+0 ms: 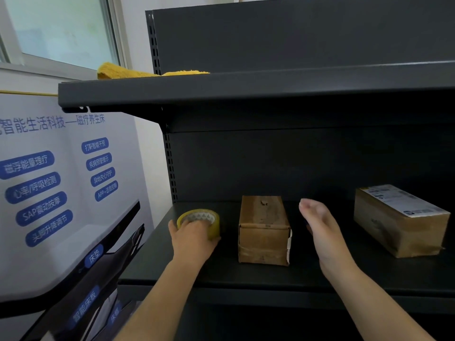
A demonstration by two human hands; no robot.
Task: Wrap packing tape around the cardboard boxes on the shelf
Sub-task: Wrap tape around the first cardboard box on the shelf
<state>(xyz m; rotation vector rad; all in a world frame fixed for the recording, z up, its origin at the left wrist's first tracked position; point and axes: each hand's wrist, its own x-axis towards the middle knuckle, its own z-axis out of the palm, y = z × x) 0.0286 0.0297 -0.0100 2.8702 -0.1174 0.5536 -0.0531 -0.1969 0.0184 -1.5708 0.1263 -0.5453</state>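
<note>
The left hand point(193, 238) grips the yellowish tape roll point(200, 221) on the dark shelf point(221, 271). The right hand point(325, 232) hovers with fingers straight, holding nothing. Between the hands stands a worn cardboard box point(264, 230); a labelled box point(400, 219) lies beyond the right hand.

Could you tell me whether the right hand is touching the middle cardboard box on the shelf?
Apart. The head view shows dark shelf back between the open right hand and the middle cardboard box.

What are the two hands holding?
The left hand grips the yellowish clear roll of packing tape around its near outer rim. The right hand is open, holding nothing.
</note>
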